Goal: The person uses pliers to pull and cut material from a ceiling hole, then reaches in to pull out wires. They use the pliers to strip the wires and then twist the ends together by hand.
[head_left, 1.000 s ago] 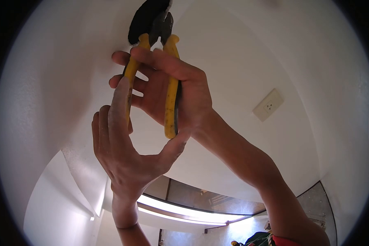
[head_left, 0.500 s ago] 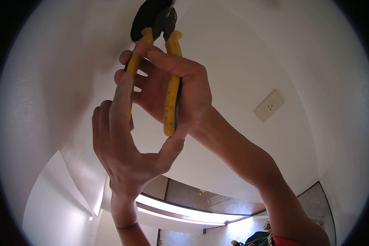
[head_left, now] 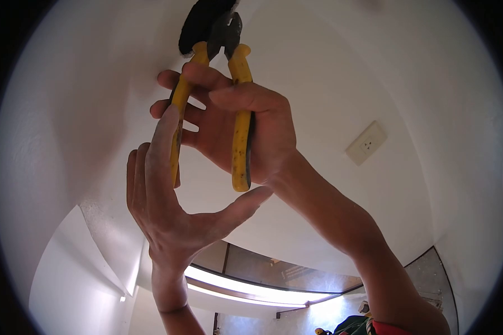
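A pair of pliers [head_left: 241, 134] with yellow-and-black handles points upward, its dark metal jaws parted beside a black oval opening [head_left: 198, 25] in the white surface. My right hand [head_left: 257, 120] is wrapped around the pliers: the thumb crosses the right handle and the fingers reach behind toward the left one. Below and to the left, my left hand [head_left: 170, 209] is spread wide. Its index finger lies along the left handle, and its thumb stretches right, just below the end of the right handle. The handles stand apart. The jaw tips overlap the edge of the black opening.
A white power outlet [head_left: 367, 143] is set in the pale surface at right. A bright light strip [head_left: 257, 289] runs under a brown glossy panel [head_left: 279, 272]. At the bottom, a red sleeve [head_left: 394, 328] and dark green cloth [head_left: 352, 325] show.
The right handle has swung a little to the right, so the handles are wider apart. My left thumb has stretched further right, and my right hand has shifted slightly down and right.
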Demonstrator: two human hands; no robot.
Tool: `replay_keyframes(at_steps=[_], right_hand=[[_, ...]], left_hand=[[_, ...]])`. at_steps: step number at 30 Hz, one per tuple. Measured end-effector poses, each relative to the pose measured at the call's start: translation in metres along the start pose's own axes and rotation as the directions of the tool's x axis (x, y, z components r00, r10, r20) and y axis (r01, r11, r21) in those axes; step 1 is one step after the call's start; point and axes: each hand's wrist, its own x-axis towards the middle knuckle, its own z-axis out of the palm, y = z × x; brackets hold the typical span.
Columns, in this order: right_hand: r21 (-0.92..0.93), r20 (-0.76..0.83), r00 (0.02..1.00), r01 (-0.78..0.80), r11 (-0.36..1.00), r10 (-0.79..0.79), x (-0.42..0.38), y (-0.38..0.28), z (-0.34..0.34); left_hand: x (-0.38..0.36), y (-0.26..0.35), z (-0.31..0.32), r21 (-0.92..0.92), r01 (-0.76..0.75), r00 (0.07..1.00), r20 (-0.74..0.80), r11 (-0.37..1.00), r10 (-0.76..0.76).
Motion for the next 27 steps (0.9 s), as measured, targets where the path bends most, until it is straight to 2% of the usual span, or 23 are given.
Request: replay_keyframes(at_steps=[4,6,8,16,20,22,24,27], right_hand=[[-0.015,0.006,1.0,-0.018,1.0,0.018,0.004,-0.004,-0.004],[-0.063,0.187,0.982,-0.024,0.998,0.035,0.009,-0.005,-0.014],[-0.056,0.183,0.983,-0.025,0.998,0.035,0.009,-0.005,-0.018],[-0.048,0.181,0.983,-0.012,0.999,0.02,0.012,-0.001,-0.018],[-0.052,0.155,0.988,0.004,0.999,0.004,0.014,0.003,-0.018],[-0.05,0.137,0.991,0.008,0.999,-0.001,0.016,0.005,-0.011],[-0.02,-0.029,0.998,0.051,0.999,-0.051,0.016,0.008,-0.003],[-0.009,-0.065,0.995,0.08,0.997,-0.08,0.016,0.009,0.0]], left_hand=[[0.003,0.002,-0.002,0.009,0.067,0.997,0.031,0.998,-0.068],[0.004,-0.002,0.003,-0.003,0.035,0.999,-0.007,0.999,-0.035],[0.005,-0.005,0.005,-0.015,0.002,0.999,-0.046,1.0,-0.002],[0.005,-0.013,0.002,-0.077,0.034,0.999,0.002,0.996,-0.034],[0.003,-0.02,0.004,-0.1,0.021,1.0,0.015,0.995,-0.02],[0.004,-0.021,0.006,-0.073,-0.033,0.999,-0.044,0.997,0.03],[0.005,-0.021,0.006,-0.07,-0.033,0.999,-0.043,0.997,0.03],[0.006,-0.015,0.004,-0.078,-0.049,0.998,-0.043,0.996,0.046]])
